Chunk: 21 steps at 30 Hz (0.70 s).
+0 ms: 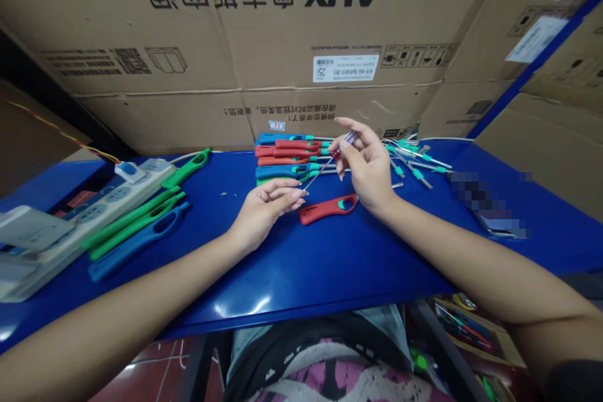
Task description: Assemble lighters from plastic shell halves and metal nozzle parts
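Observation:
My right hand [367,163] is closed around the clear purple-and-red handle of a screwdriver [349,138], its thin shaft slanting down to the left. At the tip of that shaft, my left hand [266,210] pinches with thumb and fingers. Whether a tiny screw is also between them is too small to see. Just below both hands lies a red long-neck lighter [323,209] on the blue table [292,270]. Behind them is a row of red, blue and green long-neck lighters [287,152], partly hidden by my right hand.
Loose metal lighter tubes [414,160] with teal parts lie at right. On the left are a white power strip [108,198], green handle shells [136,220] and a blue handle shell [141,242]. Tiny metal pieces [223,193] lie nearby. A cardboard wall [264,44] stands behind.

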Each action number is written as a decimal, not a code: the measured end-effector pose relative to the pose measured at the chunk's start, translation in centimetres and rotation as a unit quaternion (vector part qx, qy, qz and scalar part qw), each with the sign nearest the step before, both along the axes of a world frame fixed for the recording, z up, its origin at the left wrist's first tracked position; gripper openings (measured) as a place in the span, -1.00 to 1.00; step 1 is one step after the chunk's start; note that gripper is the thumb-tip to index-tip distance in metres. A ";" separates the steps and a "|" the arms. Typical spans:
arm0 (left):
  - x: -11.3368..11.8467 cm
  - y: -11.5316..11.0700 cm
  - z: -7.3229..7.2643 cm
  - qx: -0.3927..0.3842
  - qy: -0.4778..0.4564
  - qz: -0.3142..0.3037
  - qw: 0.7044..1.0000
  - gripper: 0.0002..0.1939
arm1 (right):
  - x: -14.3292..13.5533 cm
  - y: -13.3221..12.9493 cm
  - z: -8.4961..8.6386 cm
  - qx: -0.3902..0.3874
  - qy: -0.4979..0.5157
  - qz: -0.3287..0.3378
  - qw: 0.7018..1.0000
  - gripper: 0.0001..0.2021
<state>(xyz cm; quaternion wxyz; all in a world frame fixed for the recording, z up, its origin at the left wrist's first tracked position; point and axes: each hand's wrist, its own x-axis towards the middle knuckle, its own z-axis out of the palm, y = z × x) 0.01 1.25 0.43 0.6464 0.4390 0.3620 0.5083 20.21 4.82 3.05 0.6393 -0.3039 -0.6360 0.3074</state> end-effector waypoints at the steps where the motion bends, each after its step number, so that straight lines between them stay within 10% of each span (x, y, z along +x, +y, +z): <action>1: 0.0 0.0 0.1 -0.012 -0.012 0.002 1.000 -0.64 | 0.0 0.0 0.0 0.003 -0.005 -0.002 1.000 -0.64; 21: 0.4 0.0 0.6 -0.106 -0.080 0.027 0.991 -0.83 | -0.4 -0.2 -0.1 0.010 -0.030 -0.040 0.999 -0.62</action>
